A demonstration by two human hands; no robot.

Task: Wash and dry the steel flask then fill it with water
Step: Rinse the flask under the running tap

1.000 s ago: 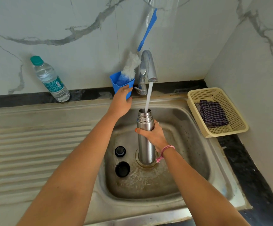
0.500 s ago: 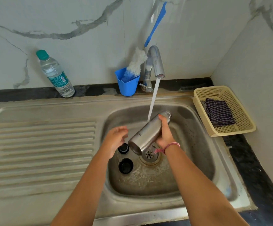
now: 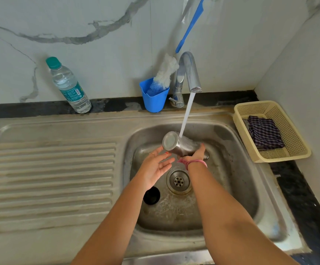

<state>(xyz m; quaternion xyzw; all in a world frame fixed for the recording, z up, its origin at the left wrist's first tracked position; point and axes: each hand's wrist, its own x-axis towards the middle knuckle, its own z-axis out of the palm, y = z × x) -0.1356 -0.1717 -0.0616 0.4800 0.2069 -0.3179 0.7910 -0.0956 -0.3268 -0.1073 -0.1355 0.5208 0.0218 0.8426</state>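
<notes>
The steel flask (image 3: 180, 145) lies tilted over the sink basin (image 3: 237, 188), its flat base turned up and to the left, its mouth pointing down to the right. Water from the tap (image 3: 190, 73) runs onto its side. My right hand (image 3: 195, 154) grips the flask from below, fingers curled round its body. My left hand (image 3: 156, 165) hovers just left of the flask with fingers spread and palm up, holding nothing. One black flask lid (image 3: 151, 195) lies on the basin floor beside the drain (image 3: 178, 181).
A blue cup (image 3: 154, 100) with a bottle brush (image 3: 165, 72) stands behind the sink left of the tap. A plastic water bottle (image 3: 69, 87) leans at the wall. A cream basket (image 3: 293, 148) holding a checked cloth (image 3: 265, 133) sits on the right counter. The ribbed drainboard (image 3: 50, 178) lies left.
The flask went from upright under the stream to tipped over, base now raised to the left. My left hand came down from the blue cup to beside the flask.
</notes>
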